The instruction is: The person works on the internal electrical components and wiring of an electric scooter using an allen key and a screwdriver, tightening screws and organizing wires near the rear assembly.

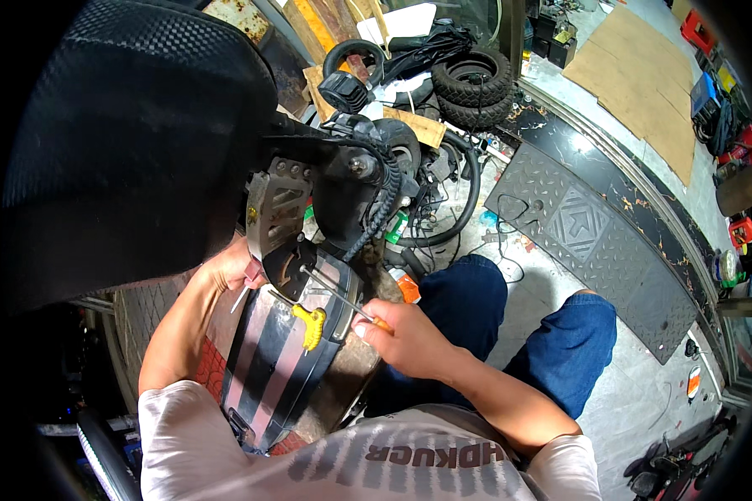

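My right hand (397, 334) grips the orange handle of a long screwdriver (338, 296), its shaft reaching up-left to a dark opening below a slotted metal bracket (277, 213). My left hand (230, 265) is closed at the bracket's lower left; what it holds is partly hidden, with a small reddish piece (252, 269) at its fingers. A yellow-handled tool (312, 328) sits over the pink-and-black striped scooter body (267, 376), right of my left hand. A large black padded part (134, 142) overhangs that hand, and a braided black cable (380, 209) runs beside the bracket.
Stacked tyres (472, 88), wood boards (418, 125), hoses and loose cables (459, 225) crowd the area ahead. A metal tread plate (610, 275) lies to the right, with cardboard (627, 92) beyond a door track (593, 125). Red and blue toolboxes (703, 100) line the far right.
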